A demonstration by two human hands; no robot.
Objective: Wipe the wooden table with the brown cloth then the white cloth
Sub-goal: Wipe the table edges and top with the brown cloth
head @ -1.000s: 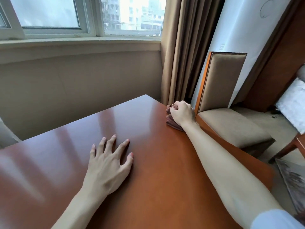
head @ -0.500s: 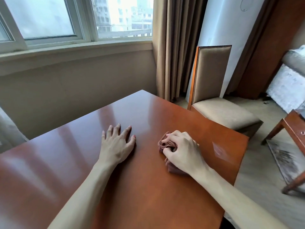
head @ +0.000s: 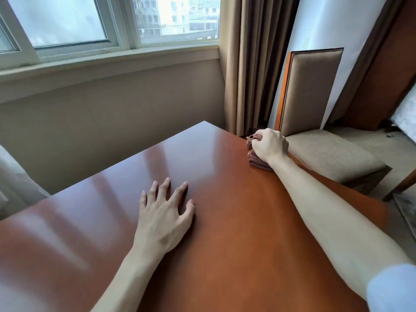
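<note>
The brown cloth (head: 255,157) lies bunched at the far right edge of the wooden table (head: 236,221), pressed down under the right hand (head: 269,146). That hand's fingers (head: 256,144) are curled tight round the cloth, knuckles up, and the right arm reaches out long and straight across the table, a pale blue sleeve (head: 391,289) showing at the near end. The left hand (head: 164,212) rests flat on the table near its middle, fingers spread and straight, holding nothing. Just beyond the table's right edge stands a padded chair (head: 313,91), close behind the cloth. A beige curtain (head: 247,64) hangs beside a window (head: 90,21).
</note>
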